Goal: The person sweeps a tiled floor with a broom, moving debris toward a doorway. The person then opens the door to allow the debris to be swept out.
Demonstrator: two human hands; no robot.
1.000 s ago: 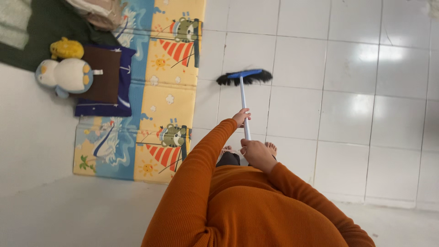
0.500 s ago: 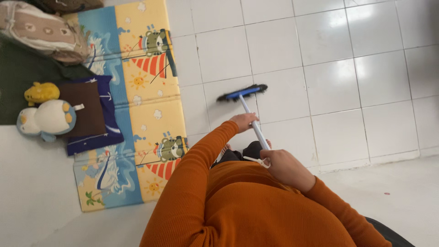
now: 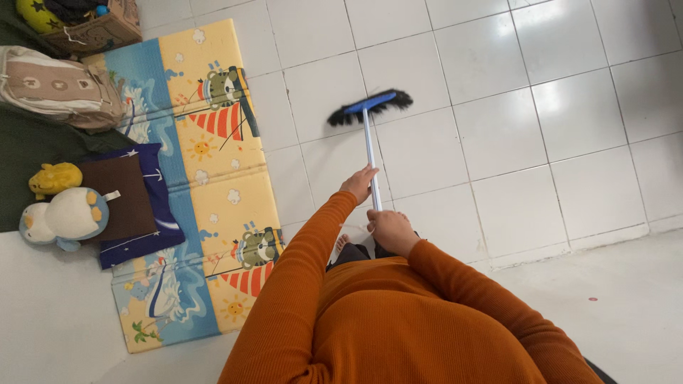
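On the white tiled floor (image 3: pixel 455 149), out in front of the person, sits a broom (image 3: pixel 369 108) with a blue head, black bristles and a long pale stick. Its brush end is far from the person, near the middle of the floor, and the stick runs back to both hands. The left hand (image 3: pixel 360 183) is farther up the stick, with its fingers curled shut around it. The right hand (image 3: pixel 389 231) is nearer to the body, lower on the stick, and its fingers are wrapped tight around it too. Both arms wear orange sleeves (image 3: pixel 299 284). A bare foot (image 3: pixel 342 244) peeks out just beside the right hand. To the left lies a bright play mat (image 3: pixel 206 185) with boats, suns and clouds. On its left edge rests a dark blue and brown cushion (image 3: pixel 131 203). Beside that sit a white penguin toy (image 3: pixel 62 217) and a small yellow toy (image 3: pixel 54 178). Farther away on the left lie a tan bag (image 3: pixel 60 85) and a cardboard box (image 3: pixel 92 32)
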